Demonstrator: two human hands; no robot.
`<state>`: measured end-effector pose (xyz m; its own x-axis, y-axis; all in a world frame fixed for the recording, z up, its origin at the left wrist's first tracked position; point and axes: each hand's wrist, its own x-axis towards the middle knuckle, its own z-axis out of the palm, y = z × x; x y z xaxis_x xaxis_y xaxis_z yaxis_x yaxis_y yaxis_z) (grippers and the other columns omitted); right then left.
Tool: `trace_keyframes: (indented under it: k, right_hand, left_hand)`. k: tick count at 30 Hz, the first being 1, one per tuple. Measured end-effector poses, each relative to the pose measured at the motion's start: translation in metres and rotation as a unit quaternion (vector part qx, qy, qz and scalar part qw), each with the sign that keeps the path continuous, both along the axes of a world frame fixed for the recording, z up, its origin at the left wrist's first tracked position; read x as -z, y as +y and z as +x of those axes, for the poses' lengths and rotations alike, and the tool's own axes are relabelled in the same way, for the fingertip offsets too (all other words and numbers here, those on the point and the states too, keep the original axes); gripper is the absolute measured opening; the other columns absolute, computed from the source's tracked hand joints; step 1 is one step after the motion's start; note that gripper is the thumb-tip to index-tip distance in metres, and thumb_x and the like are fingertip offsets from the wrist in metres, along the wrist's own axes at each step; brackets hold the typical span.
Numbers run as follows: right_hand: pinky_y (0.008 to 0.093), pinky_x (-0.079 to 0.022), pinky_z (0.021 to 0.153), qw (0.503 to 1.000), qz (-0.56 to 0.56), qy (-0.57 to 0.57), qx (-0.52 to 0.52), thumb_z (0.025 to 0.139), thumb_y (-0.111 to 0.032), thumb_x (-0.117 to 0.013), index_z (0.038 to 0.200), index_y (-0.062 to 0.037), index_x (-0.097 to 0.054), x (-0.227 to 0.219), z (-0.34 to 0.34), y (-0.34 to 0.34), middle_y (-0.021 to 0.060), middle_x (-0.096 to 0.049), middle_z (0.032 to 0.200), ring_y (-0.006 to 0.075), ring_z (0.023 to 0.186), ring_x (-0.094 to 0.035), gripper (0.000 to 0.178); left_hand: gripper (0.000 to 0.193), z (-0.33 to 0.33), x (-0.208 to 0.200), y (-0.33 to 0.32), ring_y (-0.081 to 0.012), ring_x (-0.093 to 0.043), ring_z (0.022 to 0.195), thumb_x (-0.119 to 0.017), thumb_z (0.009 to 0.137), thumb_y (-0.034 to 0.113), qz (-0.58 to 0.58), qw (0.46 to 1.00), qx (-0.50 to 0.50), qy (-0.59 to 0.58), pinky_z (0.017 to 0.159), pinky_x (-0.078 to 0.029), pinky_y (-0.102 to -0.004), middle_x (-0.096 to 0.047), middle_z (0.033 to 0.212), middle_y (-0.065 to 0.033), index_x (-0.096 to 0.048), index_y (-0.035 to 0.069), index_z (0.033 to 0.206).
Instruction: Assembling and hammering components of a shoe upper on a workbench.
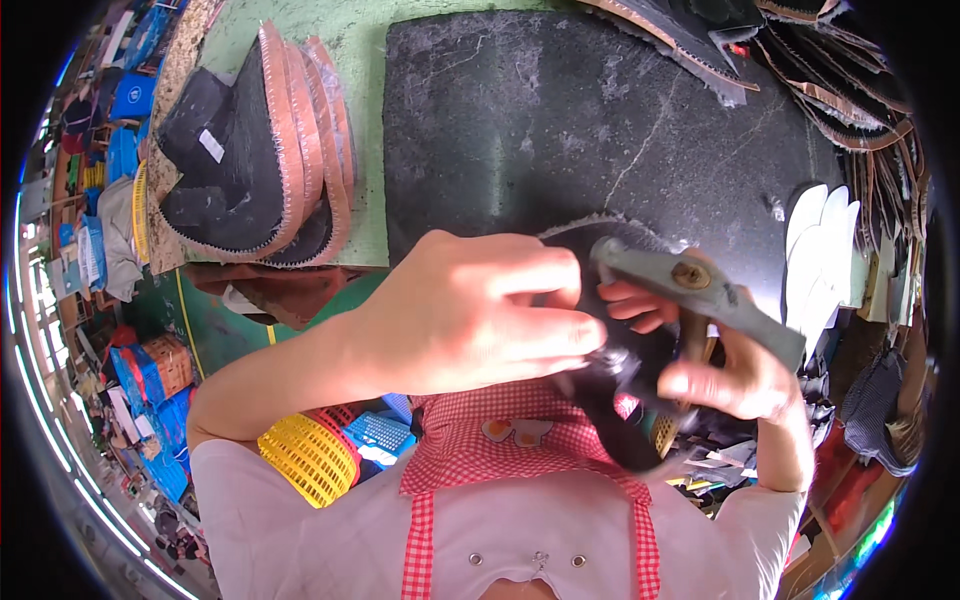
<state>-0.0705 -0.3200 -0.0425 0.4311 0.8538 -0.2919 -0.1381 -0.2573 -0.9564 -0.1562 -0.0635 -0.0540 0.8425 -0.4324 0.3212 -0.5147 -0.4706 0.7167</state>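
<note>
My left hand [480, 315] is closed, with thumb and fingers pinched on a black shoe upper [625, 425] in front of my chest. The piece is smeared by motion, and a fuzzy stitched edge shows behind the fingers. In my right hand [740, 375] is a hammer [745, 303] with a grey metal head and a wooden handle, its head lying across the back of the fingers. The right fingertips reach toward the black upper; whether they also grip it is hidden by the hammer.
A worn black mat [500, 110] covers much of the green table [365, 100]. Stacked black uppers [230, 170] with brown zigzag-stitched edges lie at the left; more uppers [830, 90] pile up far right. White insole-shaped pieces [815, 245] stand by the right edge. A yellow basket [310, 460] sits below.
</note>
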Motion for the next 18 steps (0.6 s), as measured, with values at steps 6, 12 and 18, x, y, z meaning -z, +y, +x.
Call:
trace_keyframes:
  k: [6,12,18]
  right_hand:
    - [0.0270,-0.049,0.072,0.967,-0.236,0.029,0.096,0.076,-0.012,-0.084,0.129,-0.0015,-0.055,-0.028,-0.008,0.002,0.0062,-0.063,0.094,0.0111,0.081,-0.059,0.061]
    - [0.0339,-0.045,0.100,0.959,-0.207,0.153,0.118,0.063,0.010,-0.078,0.128,0.0094,-0.056,-0.056,0.003,-0.030,0.0161,-0.061,0.122,0.0227,0.113,-0.060,0.068]
    - [0.0203,-0.036,0.063,0.965,-0.220,0.098,0.102,0.075,-0.004,-0.082,0.130,-0.0015,-0.056,-0.030,-0.006,-0.037,-0.0036,-0.057,0.090,0.0052,0.075,-0.046,0.062]
  left_hand:
    - [0.033,0.013,-0.002,-0.015,-0.0074,-0.058,0.056,-0.087,0.072,0.014,-0.092,0.989,-0.064,0.091,0.048,-0.046,-0.0223,-0.064,0.080,-0.0029,-0.074,0.008,0.101]
    - [0.023,0.015,-0.008,-0.020,-0.0052,-0.065,0.073,-0.081,0.083,0.010,-0.255,0.815,0.025,0.519,0.063,-0.052,-0.0190,-0.069,0.083,-0.0024,-0.071,0.003,0.102]
    - [0.015,0.014,0.006,-0.026,-0.0055,-0.062,0.075,-0.074,0.089,0.010,-0.213,0.849,0.036,0.483,0.067,-0.054,-0.0213,-0.066,0.081,0.0000,-0.063,0.001,0.093]
